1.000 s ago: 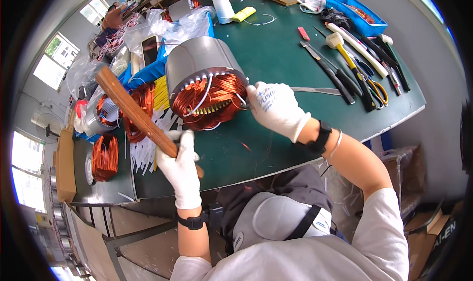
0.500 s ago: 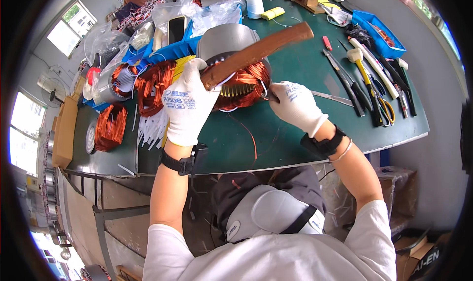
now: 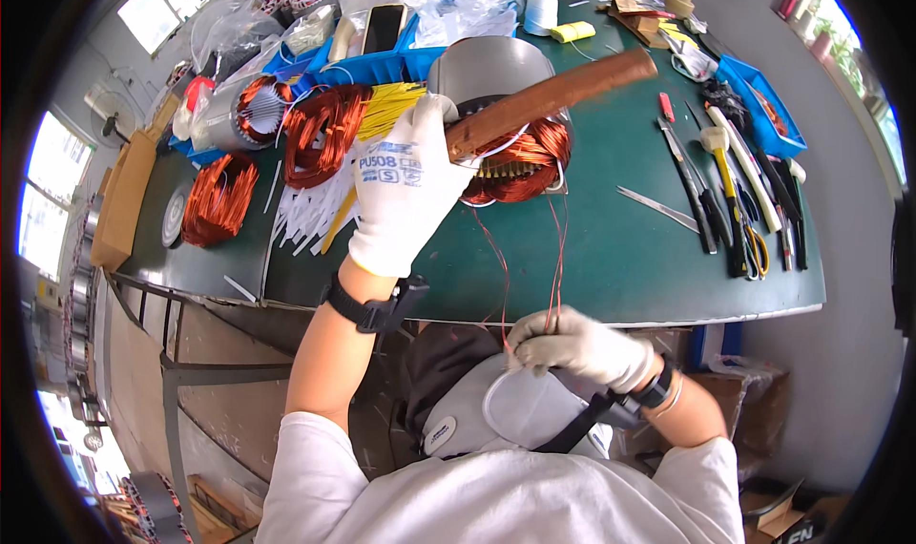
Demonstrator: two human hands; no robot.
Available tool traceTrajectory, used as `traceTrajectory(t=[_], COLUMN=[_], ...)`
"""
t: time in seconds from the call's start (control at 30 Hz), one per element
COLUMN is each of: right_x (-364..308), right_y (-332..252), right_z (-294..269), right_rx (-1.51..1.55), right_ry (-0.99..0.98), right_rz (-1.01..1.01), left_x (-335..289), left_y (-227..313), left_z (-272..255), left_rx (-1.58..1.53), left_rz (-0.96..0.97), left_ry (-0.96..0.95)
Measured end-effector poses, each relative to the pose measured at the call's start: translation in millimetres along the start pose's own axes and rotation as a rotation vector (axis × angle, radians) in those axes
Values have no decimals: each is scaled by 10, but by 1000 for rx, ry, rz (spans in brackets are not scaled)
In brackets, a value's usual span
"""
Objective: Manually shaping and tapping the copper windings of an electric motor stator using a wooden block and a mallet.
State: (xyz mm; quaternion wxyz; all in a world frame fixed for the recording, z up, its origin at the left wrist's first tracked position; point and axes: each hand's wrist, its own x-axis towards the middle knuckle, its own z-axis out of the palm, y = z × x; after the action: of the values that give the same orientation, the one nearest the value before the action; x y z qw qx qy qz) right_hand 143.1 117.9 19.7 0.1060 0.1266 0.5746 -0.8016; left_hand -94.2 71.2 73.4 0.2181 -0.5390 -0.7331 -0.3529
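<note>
A grey cylindrical motor stator (image 3: 487,67) lies on the green table, its copper windings (image 3: 546,153) bulging out at the near end. My left hand (image 3: 396,186), in a white glove, is closed around the near end of a brown wooden bar (image 3: 563,94). That bar slants up to the right across the stator, hiding part of the windings. Thin copper lead wires (image 3: 559,248) run from the windings past the table edge to my right hand (image 3: 584,348). Also gloved, this hand is closed on them above my lap.
Loose copper coils (image 3: 219,200) and white strips (image 3: 310,210) lie left of the stator. Scissors (image 3: 759,248), a yellow-handled mallet (image 3: 720,162) and a pointed metal blade (image 3: 658,208) are at the right. Blue bins (image 3: 367,70) and a phone (image 3: 384,29) stand behind.
My right hand has moved from beside the windings down toward me, drawing the copper lead wires out over the table edge. My left hand still grips the bar; the view has shifted.
</note>
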Motion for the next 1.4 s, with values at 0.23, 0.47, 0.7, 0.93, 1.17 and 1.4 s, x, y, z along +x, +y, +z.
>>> traceTrajectory(t=[0.23,0.47,0.7,0.93,1.17,1.4], right_x=[-255,-1364,-1526,-1670,-1699,-1713], right_y=[370,97,424,713,681,-37], right_z=[115,-1385,-2218,-2440,-2490,-2506], right_rx=[-658,-1365,-1438,-1559,-1695,-1407], right_ry=[379,1431,1509,1650,1594,1447], right_rz=[-243,-101,473,207,233,118], left_x=[-894,-1585,-402,-127,171,159], left_y=[-83,-43,-159,-214,13,-47], left_z=[-475,-765,20,37,-106,-101], left_rx=[-854,-844,27,190,359,354], left_rz=[-629,-1010,-20,188,337,401], left_ry=[-264,-73,188,-112,-310,-249])
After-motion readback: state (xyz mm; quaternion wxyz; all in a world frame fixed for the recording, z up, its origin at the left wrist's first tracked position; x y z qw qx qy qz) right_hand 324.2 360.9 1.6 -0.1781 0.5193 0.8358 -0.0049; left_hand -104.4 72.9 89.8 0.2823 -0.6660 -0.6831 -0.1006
